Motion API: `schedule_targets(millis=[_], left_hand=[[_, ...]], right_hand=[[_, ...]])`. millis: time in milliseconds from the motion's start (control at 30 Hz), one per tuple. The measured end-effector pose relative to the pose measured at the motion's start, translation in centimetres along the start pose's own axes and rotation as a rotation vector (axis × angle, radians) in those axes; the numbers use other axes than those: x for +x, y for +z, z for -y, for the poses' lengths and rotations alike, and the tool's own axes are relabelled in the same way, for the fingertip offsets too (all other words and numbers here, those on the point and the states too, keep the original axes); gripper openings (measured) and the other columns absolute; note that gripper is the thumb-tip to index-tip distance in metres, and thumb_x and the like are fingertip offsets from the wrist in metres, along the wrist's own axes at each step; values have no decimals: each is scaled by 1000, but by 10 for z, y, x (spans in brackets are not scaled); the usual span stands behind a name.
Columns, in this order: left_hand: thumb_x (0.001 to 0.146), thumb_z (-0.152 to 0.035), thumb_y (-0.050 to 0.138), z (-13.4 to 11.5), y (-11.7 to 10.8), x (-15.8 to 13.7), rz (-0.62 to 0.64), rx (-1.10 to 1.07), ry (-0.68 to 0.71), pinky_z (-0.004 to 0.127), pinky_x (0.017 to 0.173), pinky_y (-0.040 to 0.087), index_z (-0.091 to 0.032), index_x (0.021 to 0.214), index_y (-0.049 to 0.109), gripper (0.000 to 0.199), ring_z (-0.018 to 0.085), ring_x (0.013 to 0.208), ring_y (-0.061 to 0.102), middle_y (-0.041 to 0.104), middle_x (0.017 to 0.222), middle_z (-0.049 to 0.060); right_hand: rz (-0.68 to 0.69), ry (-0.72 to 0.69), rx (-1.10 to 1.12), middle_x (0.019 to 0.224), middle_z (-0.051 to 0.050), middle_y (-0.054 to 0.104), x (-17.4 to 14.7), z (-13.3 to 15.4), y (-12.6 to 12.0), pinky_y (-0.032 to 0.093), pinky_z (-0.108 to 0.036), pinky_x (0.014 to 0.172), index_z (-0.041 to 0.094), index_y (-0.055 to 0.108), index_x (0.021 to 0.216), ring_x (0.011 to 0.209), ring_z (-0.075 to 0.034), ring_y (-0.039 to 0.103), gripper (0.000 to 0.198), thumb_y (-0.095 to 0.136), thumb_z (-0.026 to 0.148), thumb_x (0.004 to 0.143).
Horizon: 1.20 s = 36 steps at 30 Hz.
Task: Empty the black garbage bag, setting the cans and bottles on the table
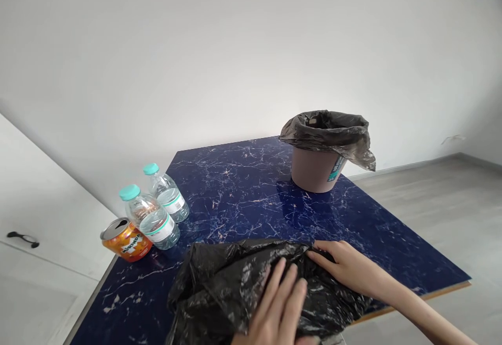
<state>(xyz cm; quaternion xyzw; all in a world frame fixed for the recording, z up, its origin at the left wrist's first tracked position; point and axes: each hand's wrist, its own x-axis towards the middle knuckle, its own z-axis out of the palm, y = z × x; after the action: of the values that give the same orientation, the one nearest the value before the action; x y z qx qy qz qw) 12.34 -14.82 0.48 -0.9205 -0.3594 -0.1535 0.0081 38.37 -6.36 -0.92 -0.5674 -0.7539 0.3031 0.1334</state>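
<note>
A black plastic bag (235, 277) lies spread and crumpled over the front of the table. My left hand (276, 306) presses on it with outstretched fingers, its palm partly out of the picture. At the bag's far right edge, my right hand (349, 266) pinches the plastic between thumb and fingers. Beyond it stands a brownish-pink trash bin (311, 170). Another dark bag (329, 138) lines that bin and folds over its rim.
On the left of the blue marbled table (235, 193) stand two clear bottles with turquoise caps, one nearer (157, 227) and one farther (170, 198). An orange Mirinda can (127, 240) sits beside them. A white cabinet (43, 230) adjoins the table's left edge.
</note>
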Motion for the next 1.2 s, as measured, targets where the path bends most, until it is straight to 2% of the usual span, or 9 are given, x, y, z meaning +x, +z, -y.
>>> schedule_targets(millis=[167, 267, 400, 533, 600, 667, 767, 867, 1200], left_hand=[[112, -38, 45, 48, -11, -11, 51, 115, -183, 49, 112, 59, -28, 173, 8, 71, 31, 154, 44, 35, 172, 6], [112, -41, 46, 61, -13, -22, 69, 134, -235, 52, 113, 58, -32, 173, 5, 74, 33, 153, 45, 33, 173, 6], [112, -45, 45, 65, -7, -33, 111, 129, -279, 57, 111, 58, -35, 173, 1, 76, 36, 154, 43, 29, 174, 7], [110, -51, 48, 61, 0, -35, 100, 121, -295, 60, 113, 55, -33, 172, -4, 83, 37, 157, 38, 28, 175, 8], [109, -51, 50, 59, 3, -35, 68, 124, -290, 60, 115, 53, -32, 172, -4, 86, 37, 157, 38, 28, 175, 10], [108, -50, 52, 58, 5, -34, 39, 143, -286, 61, 116, 51, -30, 173, -2, 87, 37, 158, 37, 28, 175, 11], [107, -49, 52, 60, 8, -35, -12, 218, -288, 65, 117, 48, -25, 173, 4, 85, 39, 162, 29, 28, 176, 12], [104, -53, 54, 64, 9, -38, -76, 332, -313, 72, 116, 44, -21, 173, 12, 86, 44, 163, 22, 28, 176, 13], [103, -63, 53, 80, 1, -59, -64, 395, -370, 68, 115, 50, -24, 173, 14, 89, 41, 157, 39, 33, 174, 10]], right_hand=[[-12, 38, 30, 119, -11, 79, -5, 1, -2, 53, -39, 82, 26, 75, 108, 111, -37, 73, 49, 41, 61, 105], [-64, 42, 3, 109, -7, 80, -11, 6, -2, 54, -40, 78, 28, 71, 106, 102, -35, 76, 41, 41, 57, 106], [-373, -21, -96, 117, -7, 77, -24, 24, 1, 58, -46, 83, 28, 63, 120, 102, -33, 75, 32, 45, 50, 106], [-644, -315, -225, 141, -11, 68, -36, 64, 9, 58, -47, 102, 25, 60, 138, 128, -30, 66, 33, 50, 38, 108], [-636, -460, -304, 149, -12, 65, -36, 84, 20, 56, -47, 110, 21, 59, 141, 139, -30, 60, 36, 52, 32, 108], [-629, -529, -402, 157, -14, 59, -31, 97, 38, 50, -59, 116, 17, 58, 147, 149, -38, 51, 43, 54, 35, 107], [-624, -445, -472, 168, -18, 42, -18, 98, 70, 42, -76, 115, 15, 50, 159, 154, -50, 39, 61, 52, 47, 107], [-575, -342, -459, 172, -18, 32, -6, 85, 91, 34, -82, 118, 17, 47, 162, 156, -52, 32, 65, 49, 52, 108], [-339, -155, -380, 178, -8, 16, -1, 61, 90, 26, -75, 125, 33, 29, 170, 162, -42, 16, 69, 38, 62, 109]])
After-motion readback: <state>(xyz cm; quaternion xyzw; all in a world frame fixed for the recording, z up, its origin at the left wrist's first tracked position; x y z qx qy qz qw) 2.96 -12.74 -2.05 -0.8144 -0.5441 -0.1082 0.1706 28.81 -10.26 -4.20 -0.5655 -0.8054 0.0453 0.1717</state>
